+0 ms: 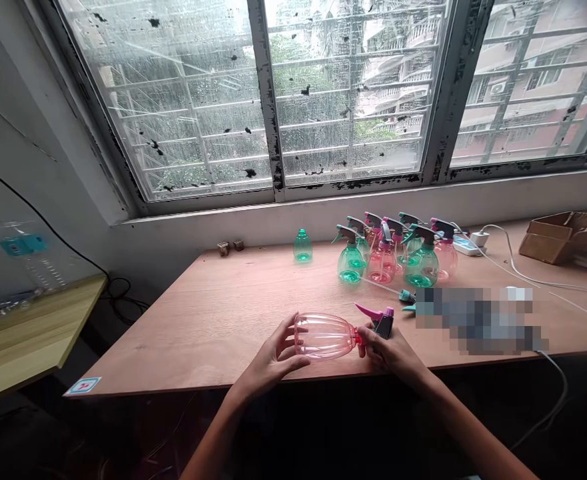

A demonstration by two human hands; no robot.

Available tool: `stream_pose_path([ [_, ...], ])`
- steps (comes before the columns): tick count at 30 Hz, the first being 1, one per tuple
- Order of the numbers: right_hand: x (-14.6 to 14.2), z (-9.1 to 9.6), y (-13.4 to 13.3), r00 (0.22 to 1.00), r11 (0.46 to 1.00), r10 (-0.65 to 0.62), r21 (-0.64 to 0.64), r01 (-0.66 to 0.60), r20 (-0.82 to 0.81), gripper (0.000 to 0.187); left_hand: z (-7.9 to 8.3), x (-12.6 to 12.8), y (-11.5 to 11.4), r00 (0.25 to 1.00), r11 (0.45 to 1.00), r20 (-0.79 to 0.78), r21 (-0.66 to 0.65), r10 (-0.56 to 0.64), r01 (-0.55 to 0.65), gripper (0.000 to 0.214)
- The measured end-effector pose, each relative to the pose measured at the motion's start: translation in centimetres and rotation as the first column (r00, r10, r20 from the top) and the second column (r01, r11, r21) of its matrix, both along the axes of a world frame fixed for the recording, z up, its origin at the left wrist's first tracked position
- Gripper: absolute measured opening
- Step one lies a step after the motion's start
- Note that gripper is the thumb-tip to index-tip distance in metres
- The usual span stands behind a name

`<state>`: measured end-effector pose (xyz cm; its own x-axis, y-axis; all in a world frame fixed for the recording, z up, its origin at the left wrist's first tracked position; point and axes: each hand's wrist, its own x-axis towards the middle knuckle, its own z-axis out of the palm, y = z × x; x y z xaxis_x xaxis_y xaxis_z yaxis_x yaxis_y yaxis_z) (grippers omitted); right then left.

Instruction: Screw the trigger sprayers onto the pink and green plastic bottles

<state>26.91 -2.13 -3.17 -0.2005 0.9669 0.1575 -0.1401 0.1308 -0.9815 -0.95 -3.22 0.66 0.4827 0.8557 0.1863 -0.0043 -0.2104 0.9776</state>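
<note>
A clear pink spray bottle [326, 335] lies on its side near the front edge of the wooden table [213, 313]. My left hand [276, 357] cups its bottom end, fingers wrapped round it. At the bottle's neck, my right hand [390, 350] grips the pink and grey trigger sprayer head [377, 318]. A loose green sprayer head with its tube [406, 295] lies just behind my right hand.
Several finished green and pink spray bottles [398, 253] stand at the back of the table. A green bottle without a head [302, 246] stands apart to their left. A white power strip [468, 245], cables, and a cardboard box [563, 237] lie at the right. A lower table [28, 333] stands to the left.
</note>
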Motion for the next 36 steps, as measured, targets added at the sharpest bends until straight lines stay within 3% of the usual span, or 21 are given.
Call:
stream_pose_path([
  [9, -0.3, 0.6, -0.1, 0.997, 0.997, -0.071, 0.006, 0.071, 0.020, 0.048, 0.2, 0.1, -0.2, 0.999, 1.000, 0.035, -0.012, -0.025, 0.025, 0.086],
  [13, -0.6, 0.9, -0.6, 0.991, 0.986, -0.134, 0.101, 0.132, 0.023, 0.047, 0.7, 0.2, -0.5, 0.998, 1.000, 0.056, -0.008, -0.026, 0.026, 0.088],
  [17, -1.5, 1.4, -2.7, 0.990, 0.958, -0.122, 0.271, 0.098, 0.075, 0.029, 0.8, 0.6, -0.7, 0.985, 0.999, 0.164, 0.004, 0.048, -0.050, 0.081],
  [21, -2.8, 1.2, -5.1, 0.986, 0.924, -0.138, 0.370, 0.095, 0.092, 0.026, 1.1, 1.6, -2.1, 0.952, 0.979, 0.230, -0.027, 0.203, -0.202, 0.060],
  [25, -4.1, 0.7, -5.8, 0.967, 0.920, -0.255, 0.310, 0.240, 0.006, 0.010, 1.7, 3.0, -4.2, 0.888, 0.916, 0.263, 0.039, 0.377, -0.400, 0.039],
  [28, -4.9, 0.8, -5.5, 0.959, 0.937, -0.277, 0.206, 0.283, -0.057, 0.026, 1.7, 3.8, -5.3, 0.832, 0.844, 0.301, 0.131, 0.466, -0.520, 0.037],
  [31, -5.6, 0.8, -5.2, 0.968, 0.967, -0.220, 0.102, 0.233, -0.120, 0.037, 1.2, 3.9, -5.4, 0.797, 0.768, 0.347, 0.255, 0.495, -0.588, 0.038],
  [36, -6.4, 0.2, -4.8, 0.970, 0.992, -0.123, -0.011, 0.124, -0.209, 0.046, 0.2, 3.2, -5.0, 0.800, 0.666, 0.377, 0.445, 0.466, -0.598, 0.035],
])
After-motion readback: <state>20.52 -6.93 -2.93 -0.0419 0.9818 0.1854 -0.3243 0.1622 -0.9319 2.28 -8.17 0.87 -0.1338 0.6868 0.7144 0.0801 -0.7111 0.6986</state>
